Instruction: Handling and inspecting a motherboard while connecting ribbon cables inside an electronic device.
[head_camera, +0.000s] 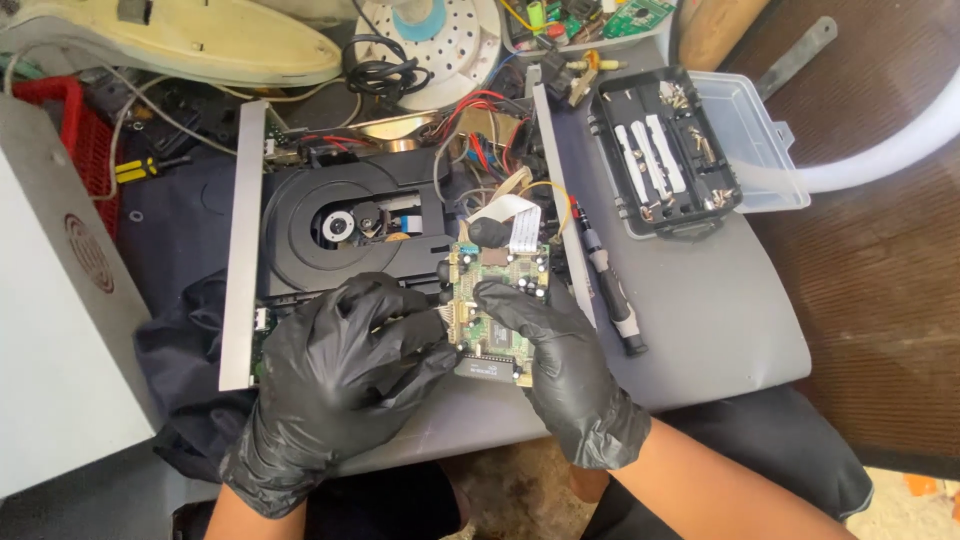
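Two black-gloved hands hold a small green circuit board over an opened disc player.

We see our left hand (335, 375) pinching the circuit board (495, 310) at its left edge, while our right hand (560, 365) grips its right side. Behind lie the disc player (340, 215), a screwdriver (610, 290) just to the right, and a clear parts box (680, 150) farther back.

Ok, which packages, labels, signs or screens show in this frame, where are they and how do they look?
Clear plastic case: upper right on the grey cover, lid open, black tray with white bits.
Round red label: left, on the white housing, print too small to tell.
No screens or signs show.
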